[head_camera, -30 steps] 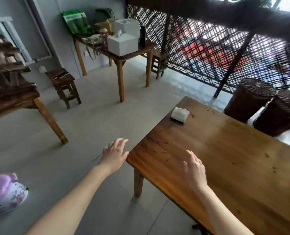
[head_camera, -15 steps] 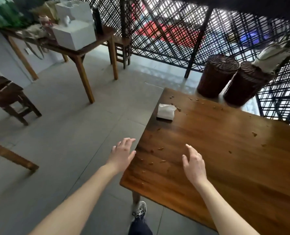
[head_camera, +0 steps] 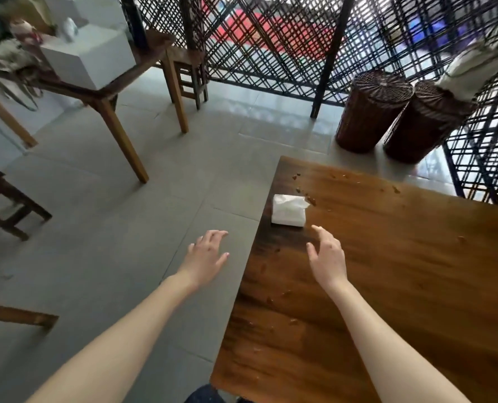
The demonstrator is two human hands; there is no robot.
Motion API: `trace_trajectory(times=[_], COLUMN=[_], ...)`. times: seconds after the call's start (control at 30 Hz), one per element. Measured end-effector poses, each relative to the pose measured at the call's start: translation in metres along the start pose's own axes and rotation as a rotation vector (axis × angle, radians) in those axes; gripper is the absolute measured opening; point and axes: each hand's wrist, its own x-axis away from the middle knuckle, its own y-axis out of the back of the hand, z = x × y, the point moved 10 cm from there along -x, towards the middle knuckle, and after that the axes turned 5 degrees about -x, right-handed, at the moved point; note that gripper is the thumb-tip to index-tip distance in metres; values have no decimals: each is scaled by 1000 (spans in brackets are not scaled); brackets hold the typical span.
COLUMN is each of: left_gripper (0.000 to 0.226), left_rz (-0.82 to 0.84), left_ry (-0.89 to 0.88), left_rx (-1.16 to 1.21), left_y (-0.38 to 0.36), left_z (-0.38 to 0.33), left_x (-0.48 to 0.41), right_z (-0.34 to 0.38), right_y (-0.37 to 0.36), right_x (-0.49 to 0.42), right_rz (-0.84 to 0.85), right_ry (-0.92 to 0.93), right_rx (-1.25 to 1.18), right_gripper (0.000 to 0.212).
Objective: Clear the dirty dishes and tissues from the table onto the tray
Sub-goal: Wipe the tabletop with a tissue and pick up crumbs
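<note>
Wooden bench (head_camera: 387, 271) carries white tissue pack (head_camera: 288, 210) near its left edge. I see right hand (head_camera: 327, 257) just before pack, fingers spread, empty. Left hand (head_camera: 205, 257) beside bench edge, above floor, fingers apart.

Both bare arms reach forward from the bottom of the frame. Left hand (head_camera: 207, 255) sits just left of centre, palm down, fingers spread and empty. Right hand (head_camera: 327, 255) is at centre-right, fingers loosely extended, holding nothing.
</note>
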Motion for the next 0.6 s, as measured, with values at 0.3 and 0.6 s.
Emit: trace_trajectory(times=[0.3, 0.6], left_gripper=[57, 72], left_rz=[81, 135], left_ry=[-103, -241], left_rx=[68, 115], left_y=[-37, -63], left_z=[-15, -40], left_x=[-95, -188], right_z=[17, 11], right_y=[-24, -54], right_x=[-75, -137], right_rz=[-31, -30], right_ry=[-12, -126], right_rx=[31, 82], right_gripper=[45, 39])
